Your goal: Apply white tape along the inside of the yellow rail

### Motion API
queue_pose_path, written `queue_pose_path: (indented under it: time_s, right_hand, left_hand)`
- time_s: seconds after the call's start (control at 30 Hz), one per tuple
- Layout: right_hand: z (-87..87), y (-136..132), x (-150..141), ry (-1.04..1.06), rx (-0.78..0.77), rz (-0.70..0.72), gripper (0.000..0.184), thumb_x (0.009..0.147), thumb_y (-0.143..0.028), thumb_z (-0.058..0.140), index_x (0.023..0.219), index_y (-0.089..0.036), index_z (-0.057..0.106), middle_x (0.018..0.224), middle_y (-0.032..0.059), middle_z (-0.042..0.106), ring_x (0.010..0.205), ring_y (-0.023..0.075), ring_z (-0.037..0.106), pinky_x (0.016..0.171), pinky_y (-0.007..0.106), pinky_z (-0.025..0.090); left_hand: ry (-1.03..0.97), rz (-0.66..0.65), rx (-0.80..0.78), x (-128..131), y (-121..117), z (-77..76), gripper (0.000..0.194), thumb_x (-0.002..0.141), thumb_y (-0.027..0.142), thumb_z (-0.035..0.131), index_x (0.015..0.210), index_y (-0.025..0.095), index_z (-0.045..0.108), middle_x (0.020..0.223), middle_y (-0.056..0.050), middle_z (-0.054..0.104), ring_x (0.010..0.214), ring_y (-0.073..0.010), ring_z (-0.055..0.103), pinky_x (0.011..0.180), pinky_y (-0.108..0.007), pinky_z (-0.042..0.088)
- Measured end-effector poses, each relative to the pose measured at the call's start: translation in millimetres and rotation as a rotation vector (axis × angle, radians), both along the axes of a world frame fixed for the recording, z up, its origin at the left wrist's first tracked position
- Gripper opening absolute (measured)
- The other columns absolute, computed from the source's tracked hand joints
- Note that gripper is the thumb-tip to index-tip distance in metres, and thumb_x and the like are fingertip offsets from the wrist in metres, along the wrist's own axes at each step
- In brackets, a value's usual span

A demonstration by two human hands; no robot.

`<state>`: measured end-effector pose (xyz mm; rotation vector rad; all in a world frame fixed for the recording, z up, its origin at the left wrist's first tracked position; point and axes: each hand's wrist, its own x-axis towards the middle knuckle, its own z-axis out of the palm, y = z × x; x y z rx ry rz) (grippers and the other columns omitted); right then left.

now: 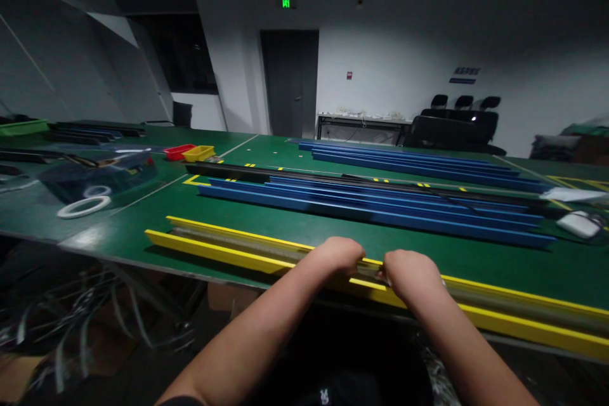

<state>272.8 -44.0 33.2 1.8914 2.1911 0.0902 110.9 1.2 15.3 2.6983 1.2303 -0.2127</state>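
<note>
A long yellow channel (214, 252) with two raised side walls and a greyish inside lies along the front edge of the green table. My left hand (343, 256) is over the middle of this channel, its fingers curled down into the trough. Just to the right, with a small gap between them, my right hand (413, 271) is also closed, fingertips pressed together over the trough. Whatever the fingers pinch is too small or too hidden to name. Both forearms cross the channel's near wall.
Several blue channels (371, 206) lie behind the yellow one, with more blue channels (419, 168) farther back. White tape rolls (84, 207) and a clear blue bin (102, 174) stand left, near red (179, 152) and yellow trays (198, 153). A white device (580, 224) sits right.
</note>
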Motion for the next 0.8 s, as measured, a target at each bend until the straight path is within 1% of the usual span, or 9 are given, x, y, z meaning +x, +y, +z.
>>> queue_pose_path:
  time_s: [0.1,0.2,0.3,0.37,0.47,0.57,0.63,0.7,0.8]
  right_hand:
    - [2.5,-2,14,0.048,0.000,0.075,0.032,0.087,-0.042,0.053,0.093,-0.018,0.074,0.091,0.0152,0.074,0.083,0.0310,0.070,0.069,0.037,0.048]
    - [13.1,-5,29,0.201,-0.085,0.160,0.032,0.093,-0.041,0.044,0.099,-0.024,0.071,0.090,0.0093,0.074,0.079,0.0235,0.069,0.065,0.030,0.044]
    - [25.5,-8,44,0.365,-0.152,0.202,0.031,0.093,-0.043,0.045,0.109,-0.029,0.068,0.091,0.0039,0.074,0.078,0.0182,0.066,0.064,0.026,0.041]
    - [30.4,-8,52,0.399,-0.156,0.201,0.033,0.091,-0.046,0.048,0.112,-0.030,0.067,0.093,0.0027,0.074,0.079,0.0173,0.065,0.065,0.025,0.041]
    - [31.4,-5,60,0.339,-0.124,0.151,0.036,0.089,-0.049,0.051,0.114,-0.030,0.067,0.100,0.0046,0.074,0.084,0.0191,0.066,0.068,0.026,0.043]
    - [28.9,-1,61,0.211,-0.088,0.072,0.040,0.085,-0.054,0.056,0.113,-0.029,0.069,0.106,0.0081,0.073,0.092,0.0246,0.067,0.072,0.030,0.045]
    - [27.6,0,57,0.132,-0.079,0.031,0.043,0.083,-0.058,0.057,0.109,-0.027,0.072,0.104,0.0111,0.073,0.095,0.0285,0.068,0.073,0.034,0.047]
    - [26.4,1,49,0.070,-0.080,0.003,0.046,0.082,-0.061,0.056,0.102,-0.023,0.074,0.100,0.0143,0.074,0.092,0.0311,0.069,0.072,0.036,0.048]
    - [22.3,2,35,0.012,-0.088,-0.034,0.049,0.081,-0.061,0.057,0.095,-0.018,0.076,0.095,0.0179,0.074,0.088,0.0326,0.070,0.071,0.039,0.050]
  left_hand:
    - [-0.035,-0.026,0.017,-9,-3,0.7,0.021,0.080,0.034,0.059,0.097,0.026,0.069,0.099,-0.010,0.075,0.090,-0.0281,0.071,0.068,-0.033,0.055]
    - [-0.065,-0.049,0.039,-20,-6,-1.6,0.021,0.083,0.035,0.057,0.097,0.026,0.068,0.100,-0.009,0.074,0.091,-0.0280,0.070,0.070,-0.033,0.054]
    - [-0.091,-0.046,0.069,-34,-5,-5.4,0.019,0.084,0.036,0.056,0.093,0.026,0.068,0.099,-0.008,0.074,0.091,-0.0269,0.070,0.071,-0.032,0.052]
    - [-0.099,-0.026,0.083,-48,-4,-6.7,0.016,0.084,0.037,0.058,0.090,0.025,0.067,0.098,-0.007,0.073,0.090,-0.0256,0.069,0.070,-0.030,0.050]
    - [-0.094,0.000,0.081,-77,-1,-6.4,0.014,0.083,0.035,0.060,0.086,0.024,0.067,0.096,-0.007,0.073,0.086,-0.0238,0.068,0.068,-0.028,0.046]
    - [-0.097,0.023,0.074,-110,1,-6.7,0.016,0.085,0.037,0.058,0.089,0.024,0.066,0.096,-0.005,0.072,0.087,-0.0227,0.066,0.069,-0.027,0.043]
    - [-0.095,0.053,0.073,-130,2,-8.5,0.015,0.085,0.036,0.058,0.091,0.023,0.065,0.096,-0.004,0.071,0.086,-0.0218,0.063,0.069,-0.026,0.040]
    - [-0.089,0.077,0.066,-146,4,-10.7,0.015,0.084,0.034,0.059,0.090,0.022,0.065,0.095,-0.003,0.070,0.083,-0.0203,0.061,0.067,-0.026,0.037]
    - [-0.078,0.099,0.048,-160,6,-12.6,0.017,0.084,0.036,0.058,0.084,0.020,0.063,0.088,-0.002,0.068,0.076,-0.0177,0.056,0.063,-0.025,0.033]
